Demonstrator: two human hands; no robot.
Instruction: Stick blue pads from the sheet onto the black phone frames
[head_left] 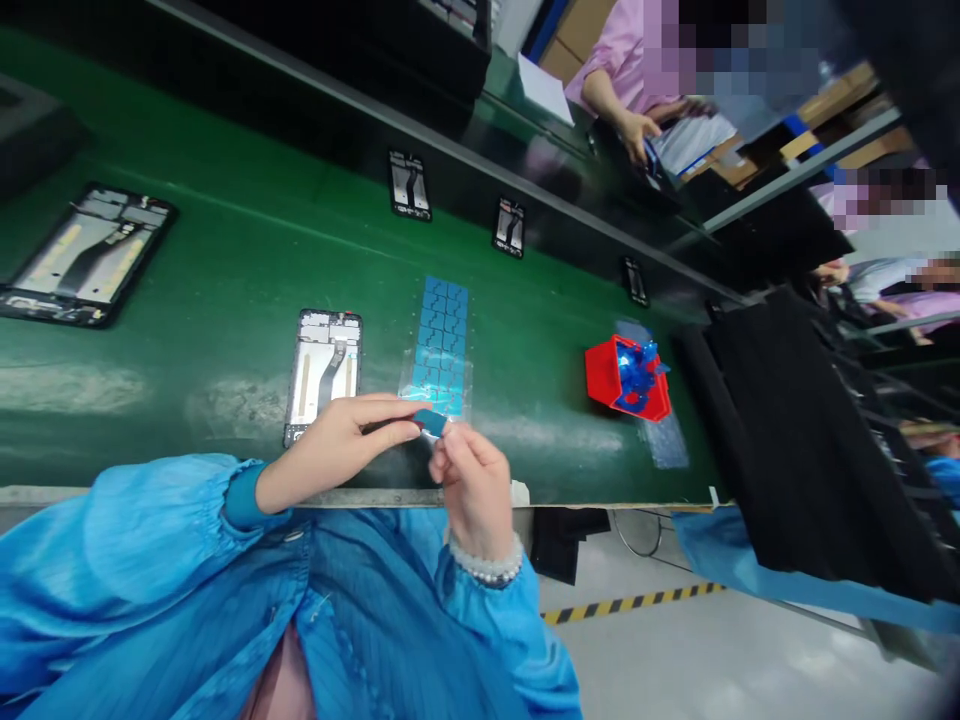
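A blue sticker (pixel 430 421) is pinched by the left hand (pixel 337 440) and the right hand (pixel 476 480), near the front edge of the table (pixel 536 350); its ends are hidden in their grip. The nearest phone (pixel 325 365) is partly covered by the left hand, and the lower end of the sheet (pixel 444 325) is obscured by glare.

Passable across the bench (pixel 532 345) between blue sheet (pixel 444 335) and red bin (pixel 602 378); blocked farther right by black cover (pixel 810 440).
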